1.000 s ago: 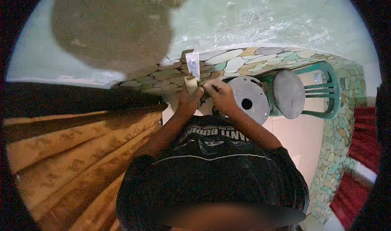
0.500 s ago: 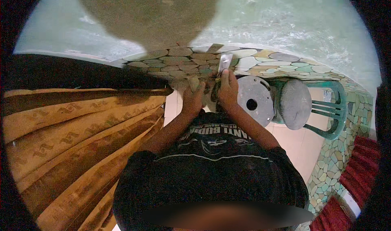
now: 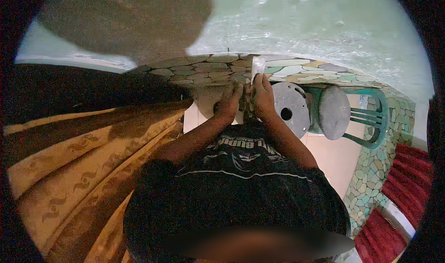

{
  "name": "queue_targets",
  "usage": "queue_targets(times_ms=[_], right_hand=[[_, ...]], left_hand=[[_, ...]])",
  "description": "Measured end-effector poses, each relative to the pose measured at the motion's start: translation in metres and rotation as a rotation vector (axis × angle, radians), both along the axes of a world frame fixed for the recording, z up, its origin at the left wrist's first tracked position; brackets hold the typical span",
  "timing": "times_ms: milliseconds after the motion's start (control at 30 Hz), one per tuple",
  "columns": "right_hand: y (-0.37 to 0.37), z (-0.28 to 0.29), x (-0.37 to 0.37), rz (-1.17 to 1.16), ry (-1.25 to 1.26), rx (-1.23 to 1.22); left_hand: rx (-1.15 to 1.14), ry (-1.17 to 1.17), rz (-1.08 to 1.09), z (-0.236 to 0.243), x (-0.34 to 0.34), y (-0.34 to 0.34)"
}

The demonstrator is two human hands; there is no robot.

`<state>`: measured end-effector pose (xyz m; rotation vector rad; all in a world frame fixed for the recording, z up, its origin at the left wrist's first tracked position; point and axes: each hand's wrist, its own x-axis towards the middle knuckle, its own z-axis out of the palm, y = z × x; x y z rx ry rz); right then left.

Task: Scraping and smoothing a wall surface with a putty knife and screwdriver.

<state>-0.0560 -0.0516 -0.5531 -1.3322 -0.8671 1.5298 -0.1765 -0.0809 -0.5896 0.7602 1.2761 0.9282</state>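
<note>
My right hand (image 3: pixel 263 96) is closed around a flat, pale metal blade, which looks like a putty knife (image 3: pixel 258 67). The blade points up against the strip of stone-patterned wall (image 3: pixel 292 64). Beside it, to the left and a little lower, is my left hand (image 3: pixel 229 99). Its fingers are curled inward, and what they hold is too dim to make out. Between the two hands lies a dark gap where details are lost. Both forearms reach forward from my black shirt (image 3: pixel 241 189).
Right of my hands is a round grey disc (image 3: pixel 296 117) with a dark hole. A second grey round piece (image 3: pixel 335 112) sits by a green plastic chair (image 3: pixel 378 119). Brown patterned curtain (image 3: pixel 79 170) hangs left. Pale green wall (image 3: pixel 315 17) rises ahead, smeared white.
My left hand has moved slightly right, closer to my right hand; the pale flat piece seen at its fingers no longer shows. The blade stands more upright. The large shadow has shifted left.
</note>
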Motion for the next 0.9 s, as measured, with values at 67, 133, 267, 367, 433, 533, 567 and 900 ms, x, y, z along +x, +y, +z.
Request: queue_targets(times_ms=[67, 133, 267, 367, 433, 533, 567, 900], right_hand=[[0.000, 0.016, -0.004, -0.015, 0.083, -0.071], [0.000, 0.017, -0.004, -0.042, 0.175, -0.143], [0.007, 0.005, -0.002, -0.046, -0.050, 0.022], [0.005, -0.024, 0.006, -0.018, -0.186, 0.017], [0.008, -0.023, 0.007, 0.018, -0.319, 0.022], [0.009, -0.004, 0.008, 0.019, -0.471, 0.120], [0.011, 0.003, 0.008, 0.042, -0.414, 0.084], [0.022, -0.009, 0.014, 0.041, -0.389, 0.159]], left_hand=[[0.008, -0.025, 0.051, -0.004, 0.006, 0.000], [0.111, -0.347, 0.108, 0.004, 0.015, 0.004], [0.215, -0.030, 0.084, 0.014, 0.026, 0.021], [0.399, 0.196, -0.005, -0.021, 0.029, 0.013], [0.303, 0.375, -0.062, -0.012, 0.033, 0.013], [0.164, 0.085, 0.127, -0.019, 0.040, 0.016], [0.166, 0.090, 0.139, -0.028, 0.043, 0.018], [0.422, 0.696, -0.119, -0.041, 0.042, 0.031]])
